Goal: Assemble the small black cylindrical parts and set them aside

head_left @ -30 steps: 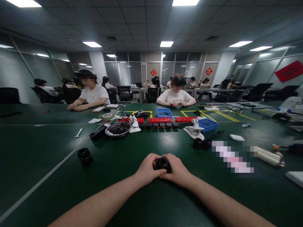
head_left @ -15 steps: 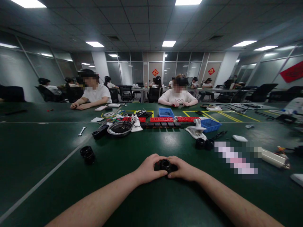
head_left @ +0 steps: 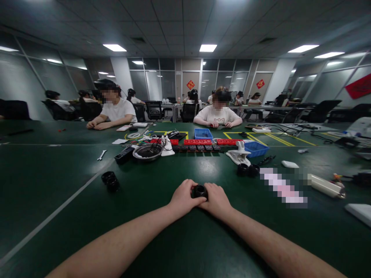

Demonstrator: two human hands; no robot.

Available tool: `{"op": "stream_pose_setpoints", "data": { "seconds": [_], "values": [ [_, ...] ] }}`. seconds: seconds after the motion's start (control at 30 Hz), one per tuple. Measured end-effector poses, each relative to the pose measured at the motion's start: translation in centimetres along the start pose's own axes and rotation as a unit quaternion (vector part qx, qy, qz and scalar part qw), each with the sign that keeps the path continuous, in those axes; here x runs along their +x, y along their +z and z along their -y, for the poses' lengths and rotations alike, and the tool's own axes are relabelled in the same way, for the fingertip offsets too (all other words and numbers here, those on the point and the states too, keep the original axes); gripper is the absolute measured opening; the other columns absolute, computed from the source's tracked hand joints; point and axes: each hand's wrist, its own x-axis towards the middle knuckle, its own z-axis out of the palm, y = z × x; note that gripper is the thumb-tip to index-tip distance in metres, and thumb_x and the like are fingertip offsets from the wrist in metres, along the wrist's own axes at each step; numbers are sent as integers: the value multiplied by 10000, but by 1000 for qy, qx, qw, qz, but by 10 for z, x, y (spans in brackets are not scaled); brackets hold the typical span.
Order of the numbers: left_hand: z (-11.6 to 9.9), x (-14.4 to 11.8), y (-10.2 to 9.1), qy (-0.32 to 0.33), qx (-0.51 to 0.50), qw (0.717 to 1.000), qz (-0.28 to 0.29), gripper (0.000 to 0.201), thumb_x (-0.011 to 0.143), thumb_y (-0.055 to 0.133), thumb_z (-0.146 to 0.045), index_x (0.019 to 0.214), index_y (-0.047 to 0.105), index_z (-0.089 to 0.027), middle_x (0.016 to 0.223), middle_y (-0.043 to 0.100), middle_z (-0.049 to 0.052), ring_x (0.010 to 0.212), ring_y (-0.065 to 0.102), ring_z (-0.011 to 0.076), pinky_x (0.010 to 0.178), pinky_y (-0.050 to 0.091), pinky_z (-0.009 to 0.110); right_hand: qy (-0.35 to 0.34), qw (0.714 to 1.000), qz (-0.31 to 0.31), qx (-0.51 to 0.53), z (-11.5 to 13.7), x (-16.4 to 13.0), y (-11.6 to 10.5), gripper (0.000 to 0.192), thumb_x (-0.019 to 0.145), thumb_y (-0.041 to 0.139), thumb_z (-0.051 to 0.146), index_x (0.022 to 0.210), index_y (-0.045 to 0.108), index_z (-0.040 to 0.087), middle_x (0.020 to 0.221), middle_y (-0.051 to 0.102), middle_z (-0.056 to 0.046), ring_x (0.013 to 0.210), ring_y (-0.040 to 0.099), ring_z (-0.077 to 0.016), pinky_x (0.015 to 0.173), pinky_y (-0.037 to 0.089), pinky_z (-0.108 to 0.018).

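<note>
Straight ahead on the green table, a black round part (head_left: 200, 192) with a hole in its top sits between my two hands. My left hand (head_left: 184, 197) curls around its left side, thumb across the near edge. From the right, my right hand (head_left: 215, 200) wraps it, and the fingers partly hide it. Its lower portion is covered by the hands. Off to the left stands a pair of black round pieces (head_left: 110, 181); another pair of black round pieces (head_left: 248, 170) lies to the right.
Farther back are a round metal pan (head_left: 148, 153), a white clamp (head_left: 239, 154), red socket strips (head_left: 198, 141), and blue bins (head_left: 255, 149). A wrench (head_left: 101, 155) lies left; a cream cylinder (head_left: 326, 186) lies right. Two people sit across the table.
My right hand has shifted its grip and now covers the part's right side, which showed before. The view has tilted slightly, and the hands sit a little higher in it.
</note>
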Motion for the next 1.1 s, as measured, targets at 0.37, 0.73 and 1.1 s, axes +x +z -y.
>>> {"op": "stream_pose_setpoints", "data": {
  "seconds": [0.37,0.73,1.1],
  "values": [
    [4,-6,-6,98,6,994,56,356,679,582,-302,1012,503,-201,820,482,5,705,468,136,614,393,236,-157,912,189,328,-29,5,-18,333,688,568,307,977,514,150,924,552,-37,872,498,-187,765,377,-299],
    [4,-3,1,52,-2,999,14,353,577,668,-348,858,537,-178,802,494,1,700,478,142,596,389,234,-47,958,105,262,-27,4,-3,324,553,666,334,751,491,148,679,494,24,626,464,-127,525,341,-214],
    [3,-3,4,52,7,998,-23,322,593,659,-316,853,529,-178,803,501,2,734,487,155,631,395,248,-29,998,-16,44,-3,-5,-2,457,590,607,452,915,490,154,885,527,-74,803,471,-215,684,337,-319]
  ]
}}
